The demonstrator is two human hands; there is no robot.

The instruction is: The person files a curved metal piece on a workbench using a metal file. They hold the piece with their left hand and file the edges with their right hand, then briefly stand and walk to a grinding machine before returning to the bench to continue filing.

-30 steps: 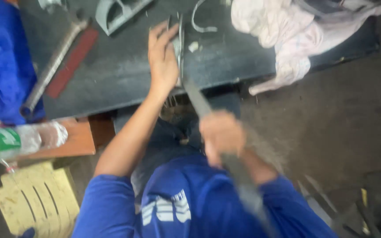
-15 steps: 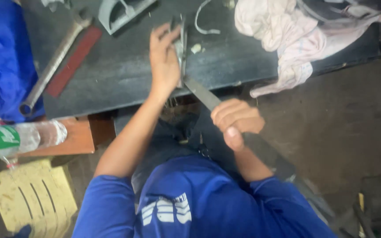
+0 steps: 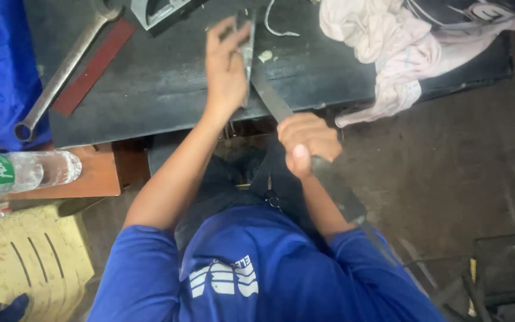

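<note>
My left hand (image 3: 226, 68) presses a thin upright metal piece (image 3: 247, 50) against the dark workbench top (image 3: 162, 77), fingers wrapped along its side. My right hand (image 3: 307, 143) grips the handle end of a long flat metal file (image 3: 272, 98). The file's blade runs up and left from that hand to the metal piece, meeting it near its lower end. Both arms come from a blue shirt at the bottom of the head view.
A large spanner (image 3: 61, 71) and a red flat bar (image 3: 93, 68) lie at the bench's left. A grey metal part (image 3: 162, 12) sits at the top edge, a crumpled pale cloth (image 3: 388, 53) at the right. A plastic bottle (image 3: 22, 173) and yellow stool (image 3: 31, 262) stand lower left.
My right hand has pushed forward along the file's line, from low near my body toward the bench edge. The left hand stays on the metal piece.
</note>
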